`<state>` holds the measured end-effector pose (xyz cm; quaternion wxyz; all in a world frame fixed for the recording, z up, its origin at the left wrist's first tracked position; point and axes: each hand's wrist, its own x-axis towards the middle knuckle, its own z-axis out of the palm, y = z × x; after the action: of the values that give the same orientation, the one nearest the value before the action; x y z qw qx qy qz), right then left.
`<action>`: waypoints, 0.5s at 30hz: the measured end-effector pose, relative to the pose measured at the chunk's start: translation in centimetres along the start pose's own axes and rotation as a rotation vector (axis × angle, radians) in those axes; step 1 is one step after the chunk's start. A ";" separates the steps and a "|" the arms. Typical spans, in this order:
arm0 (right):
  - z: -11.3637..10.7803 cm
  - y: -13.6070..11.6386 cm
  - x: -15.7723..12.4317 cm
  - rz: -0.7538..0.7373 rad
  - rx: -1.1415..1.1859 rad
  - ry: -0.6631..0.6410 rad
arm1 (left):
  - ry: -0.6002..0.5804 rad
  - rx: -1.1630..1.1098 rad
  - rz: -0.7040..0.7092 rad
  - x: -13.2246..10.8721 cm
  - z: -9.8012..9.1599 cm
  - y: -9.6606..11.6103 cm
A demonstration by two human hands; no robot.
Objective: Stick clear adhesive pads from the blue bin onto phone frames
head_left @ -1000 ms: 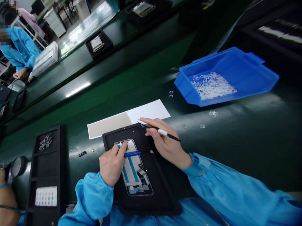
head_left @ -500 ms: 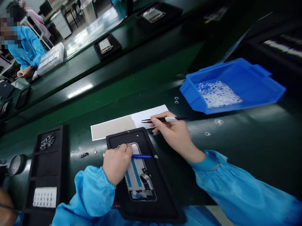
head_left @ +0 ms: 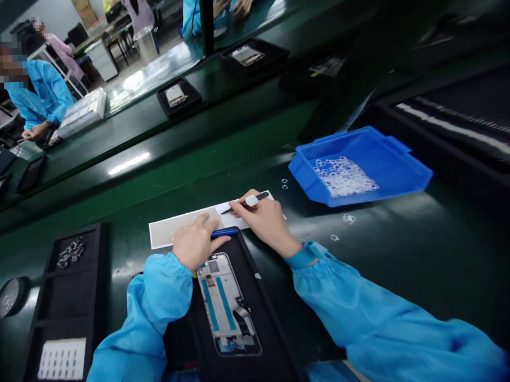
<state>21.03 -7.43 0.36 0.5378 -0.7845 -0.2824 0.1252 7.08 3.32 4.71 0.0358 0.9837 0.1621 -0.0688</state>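
Observation:
My right hand [head_left: 267,218] is closed round a pair of dark tweezers [head_left: 261,196], whose tips point left over the white part of a paper strip [head_left: 159,236]. My left hand [head_left: 194,242] has a blue pen-like tool [head_left: 225,232] tucked in its grip, with fingertips resting on the strip's beige part. Below the hands, an opened phone housing [head_left: 220,294] with two blue strips lies in a black foam tray [head_left: 272,331]. Whatever the tweezer tips may hold is too small to make out.
A blue bin [head_left: 398,176] of small white frame-shaped pieces stands at the right, with loose pieces [head_left: 348,218] near it. At the left is a black compartment tray [head_left: 99,259] beside a round dish [head_left: 9,297]. Co-workers sit beyond a raised green ledge [head_left: 126,137].
My left hand has moved up from the phone housing to the paper strip, carrying the blue tool. My right hand has brought the tweezers left and tilted their tips down toward the strip.

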 end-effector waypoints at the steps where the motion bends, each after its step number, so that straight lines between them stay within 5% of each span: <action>1: 0.0 0.0 0.0 -0.002 -0.023 -0.011 | -0.003 0.004 -0.003 -0.1 0.0 0.0; 7: 0.3 0.3 -0.1 0.002 -0.037 -0.039 | 0.000 -0.021 -0.018 -0.3 0.1 0.2; 11: 0.2 0.5 0.0 0.069 0.185 -0.027 | 0.039 -0.081 -0.019 -0.2 0.4 0.0; 15: -1.0 -0.3 -1.7 0.123 0.407 0.075 | 0.276 -0.266 -0.110 -1.2 -0.5 -1.5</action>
<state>20.05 -9.08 0.79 0.6864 -0.6797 -0.1829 0.1829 5.55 4.45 5.34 0.1389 0.9601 0.2267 0.0870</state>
